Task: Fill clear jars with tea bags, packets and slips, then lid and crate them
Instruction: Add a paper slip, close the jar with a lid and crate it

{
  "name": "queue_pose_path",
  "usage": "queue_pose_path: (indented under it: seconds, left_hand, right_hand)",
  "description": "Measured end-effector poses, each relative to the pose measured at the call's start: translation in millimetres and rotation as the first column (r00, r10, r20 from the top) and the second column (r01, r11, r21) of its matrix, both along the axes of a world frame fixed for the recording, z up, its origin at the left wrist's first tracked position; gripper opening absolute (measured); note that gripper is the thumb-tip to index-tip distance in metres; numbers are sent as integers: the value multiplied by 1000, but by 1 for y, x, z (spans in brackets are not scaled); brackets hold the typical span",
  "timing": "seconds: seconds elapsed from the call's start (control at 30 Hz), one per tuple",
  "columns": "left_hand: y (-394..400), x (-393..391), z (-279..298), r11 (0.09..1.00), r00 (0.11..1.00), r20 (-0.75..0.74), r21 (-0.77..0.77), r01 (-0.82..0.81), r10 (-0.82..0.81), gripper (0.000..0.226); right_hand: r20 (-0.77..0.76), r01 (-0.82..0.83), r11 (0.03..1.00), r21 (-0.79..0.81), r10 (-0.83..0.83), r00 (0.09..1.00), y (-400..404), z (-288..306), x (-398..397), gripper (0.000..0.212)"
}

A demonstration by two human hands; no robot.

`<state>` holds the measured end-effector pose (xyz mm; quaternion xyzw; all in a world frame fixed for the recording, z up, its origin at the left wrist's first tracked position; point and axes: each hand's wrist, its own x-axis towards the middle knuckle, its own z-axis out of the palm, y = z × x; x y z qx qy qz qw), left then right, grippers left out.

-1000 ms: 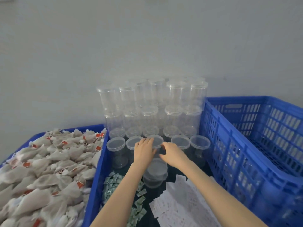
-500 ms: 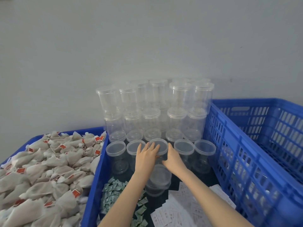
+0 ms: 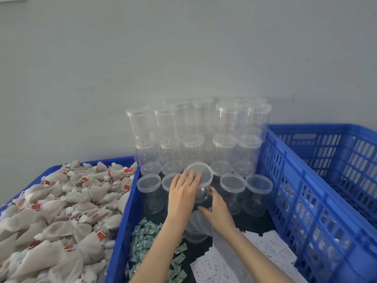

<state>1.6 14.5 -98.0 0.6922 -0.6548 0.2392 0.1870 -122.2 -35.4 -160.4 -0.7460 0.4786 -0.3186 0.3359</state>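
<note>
**Kid:** What is the person holding?

**Helper:** A clear jar (image 3: 201, 187) in the front row of the middle blue crate (image 3: 122, 219). The left hand (image 3: 182, 196) grips its lid (image 3: 201, 173), with fingers laid over the top. The right hand (image 3: 219, 209) curls round the jar's side, low down.

**Kid:** Is the lid on?

**Helper:** It looks tipped, as if half off. I can't tell for sure.

**Kid:** Is anything in the jars?

**Helper:** No. The other front-row jars (image 3: 232, 186) and the stacked jars (image 3: 228, 123) behind all look empty.

**Kid:** So the job has hardly started?

**Helper:** I think so. The tea bags (image 3: 61, 213) sit piled in the left crate. The green packets (image 3: 151, 235) and white slips (image 3: 271, 246) lie loose near the arms. The right crate (image 3: 318, 201) shows no filled jars. Filling, lidding and crating are all left.
</note>
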Motion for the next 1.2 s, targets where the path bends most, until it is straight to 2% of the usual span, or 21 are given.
queue_pose_path:
  seconds: [0.1,0.2,0.33,0.5,0.57,0.63,0.77,0.83,0.9,0.97,1.0,1.07,1.2]
  left_hand:
    - [10,0,3,999,1000,-12,-34,5,-5,69]
    - [20,1,7,996,999,-2,-79,37,-37,71]
    - [27,0,14,980,995,-45,-178,84,-94,69]
    - [34,-3,27,946,980,-66,-281,161,-187,67]
    - [37,-5,32,937,975,-43,-288,197,-218,65]
    - [42,-7,39,922,964,-31,-299,245,-266,60]
    - [51,-7,56,878,934,12,-338,339,-357,47]
    - [58,-5,68,903,929,-69,-273,333,-363,49]
    - [62,-1,78,932,900,-245,-56,359,-361,76]
    - [63,-1,86,881,801,-496,136,454,-337,93]
    - [63,-2,88,856,763,-558,169,489,-326,93]
    - [62,-7,90,860,752,-576,156,486,-320,80]
    - [64,-21,86,919,766,-553,4,395,-327,59]
  right_hand:
    - [90,21,999,-40,-17,996,1,3,7,72]
    - [152,17,1000,7,-17,988,1,4,13,73]
    - [205,-33,999,20,28,978,-1,5,9,89]
    - [308,52,995,-88,-23,951,2,25,2,116]
    - [327,31,992,-123,11,945,4,42,0,123]
    - [347,-9,986,-166,67,935,7,57,-3,116]
    - [369,-34,969,-246,127,921,19,73,-13,86]
    - [363,-56,952,-299,168,916,27,75,-21,84]
    - [332,-117,939,-322,228,915,37,76,-31,87]
    - [296,-197,934,-298,287,911,46,78,-36,91]
    - [278,-229,931,-284,308,910,50,79,-37,91]
    - [272,-246,932,-266,317,909,56,79,-35,91]
    - [269,-172,957,-232,233,935,64,77,-30,96]
